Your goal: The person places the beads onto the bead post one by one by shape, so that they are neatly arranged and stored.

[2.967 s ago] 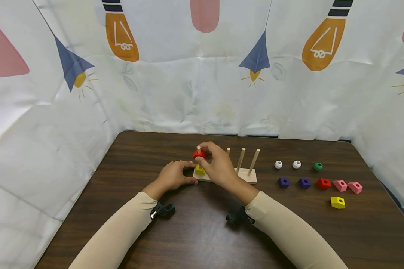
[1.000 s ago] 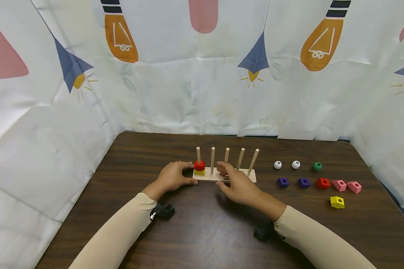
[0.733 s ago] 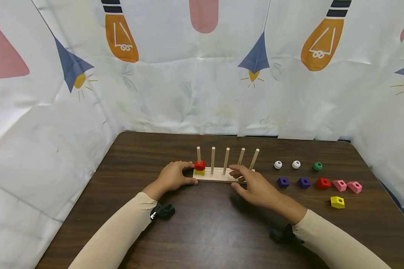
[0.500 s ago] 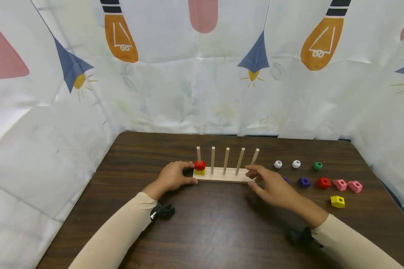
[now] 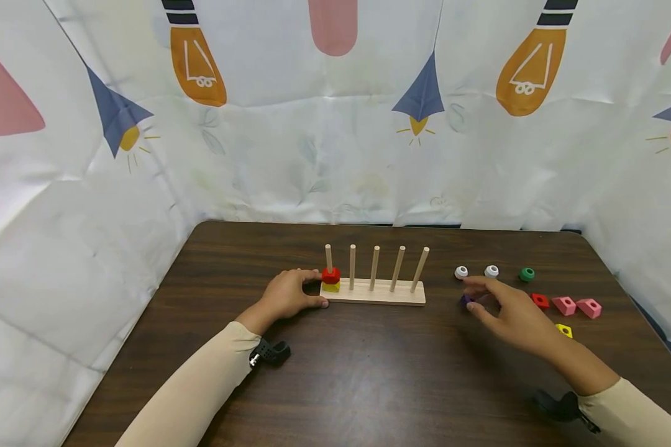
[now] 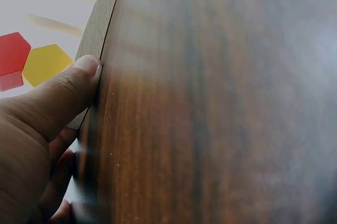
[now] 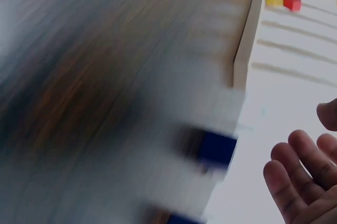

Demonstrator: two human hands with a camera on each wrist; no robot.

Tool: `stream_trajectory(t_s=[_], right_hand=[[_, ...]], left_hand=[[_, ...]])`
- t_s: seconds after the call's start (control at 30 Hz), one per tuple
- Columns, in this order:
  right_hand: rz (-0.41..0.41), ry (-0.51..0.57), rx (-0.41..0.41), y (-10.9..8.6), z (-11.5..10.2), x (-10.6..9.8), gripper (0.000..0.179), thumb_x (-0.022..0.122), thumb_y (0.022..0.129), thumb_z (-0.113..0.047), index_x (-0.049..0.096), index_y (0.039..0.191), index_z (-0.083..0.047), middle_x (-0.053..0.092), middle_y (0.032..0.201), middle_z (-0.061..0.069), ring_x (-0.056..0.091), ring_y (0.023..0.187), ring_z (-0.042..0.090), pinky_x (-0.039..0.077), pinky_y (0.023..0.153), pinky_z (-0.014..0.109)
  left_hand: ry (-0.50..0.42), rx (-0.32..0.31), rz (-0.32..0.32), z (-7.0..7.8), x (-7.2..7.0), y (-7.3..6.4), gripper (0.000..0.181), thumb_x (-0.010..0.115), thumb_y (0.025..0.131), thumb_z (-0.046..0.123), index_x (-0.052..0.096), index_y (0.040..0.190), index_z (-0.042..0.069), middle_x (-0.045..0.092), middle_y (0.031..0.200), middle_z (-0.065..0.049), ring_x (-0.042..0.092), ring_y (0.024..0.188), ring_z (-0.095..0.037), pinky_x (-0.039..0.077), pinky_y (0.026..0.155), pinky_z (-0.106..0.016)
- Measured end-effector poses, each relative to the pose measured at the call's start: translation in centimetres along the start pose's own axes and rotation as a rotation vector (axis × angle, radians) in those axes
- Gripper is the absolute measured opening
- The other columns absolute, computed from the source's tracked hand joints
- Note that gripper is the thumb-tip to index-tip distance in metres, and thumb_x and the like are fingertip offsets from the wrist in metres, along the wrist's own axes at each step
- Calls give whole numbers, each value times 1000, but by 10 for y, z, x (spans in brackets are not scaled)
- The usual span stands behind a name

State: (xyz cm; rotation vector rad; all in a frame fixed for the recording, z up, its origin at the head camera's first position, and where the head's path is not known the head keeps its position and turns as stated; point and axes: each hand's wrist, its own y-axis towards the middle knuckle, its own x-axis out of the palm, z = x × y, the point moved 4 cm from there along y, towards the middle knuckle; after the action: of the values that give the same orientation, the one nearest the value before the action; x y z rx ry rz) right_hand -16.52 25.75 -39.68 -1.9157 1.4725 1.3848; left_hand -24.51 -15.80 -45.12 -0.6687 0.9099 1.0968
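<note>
The wooden peg board [image 5: 374, 294] lies on the bench [image 5: 369, 372] and has five pegs [image 5: 374, 267]. On the peg at its 9 o'clock end, a red block [image 5: 331, 275] sits on top of a yellow block [image 5: 331, 287].

The left hand [image 5: 287, 293] is at that same end. Its fingers and thumb pinch the board's end, with the thumb on the front edge.

The right hand [image 5: 511, 316] is at the board's 3 o'clock, well apart from it. Its fingers are spread, a bit bent, and hold nothing. A dark blue block [image 5: 466, 300] peeks out by its fingertips; the right wrist view shows a gap between them, and a second blue block [image 7: 181, 218] at the bottom edge.

Around the right hand, two white beads [image 5: 461, 272] are at 10 and 11 o'clock, a green bead [image 5: 527, 274] at 1, another red block [image 5: 540, 301] at 2, and two pink blocks [image 5: 565, 305] at 3. Another yellow block [image 5: 565, 330], partly hidden, is between 3 and 4.

Past the bench, at 12 o'clock, hangs a white cloth [image 5: 279, 155] with lamp pictures.
</note>
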Motion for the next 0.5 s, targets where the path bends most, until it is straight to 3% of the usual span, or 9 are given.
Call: stream_trajectory(t_s=[0.27,0.5], right_hand=[[70,-44,52,-25,28,-22,51,79,92,-10,58,138,-9,71,115,5,68,92,20,56,73,34],[66,-60,119,-40,50,-37,49,81,90,-14,61,134,-4,72,114,14,69,90,35,53,63,28]], left_hand=[[3,6,1,0,2,2,69,88,78,51,69,135,17,65,138,-5,55,131,-38,45,103,-56],[-2,-3,2,0,2,2,70,88,78,50,69,136,15,65,138,-5,55,132,-37,44,104,-56]])
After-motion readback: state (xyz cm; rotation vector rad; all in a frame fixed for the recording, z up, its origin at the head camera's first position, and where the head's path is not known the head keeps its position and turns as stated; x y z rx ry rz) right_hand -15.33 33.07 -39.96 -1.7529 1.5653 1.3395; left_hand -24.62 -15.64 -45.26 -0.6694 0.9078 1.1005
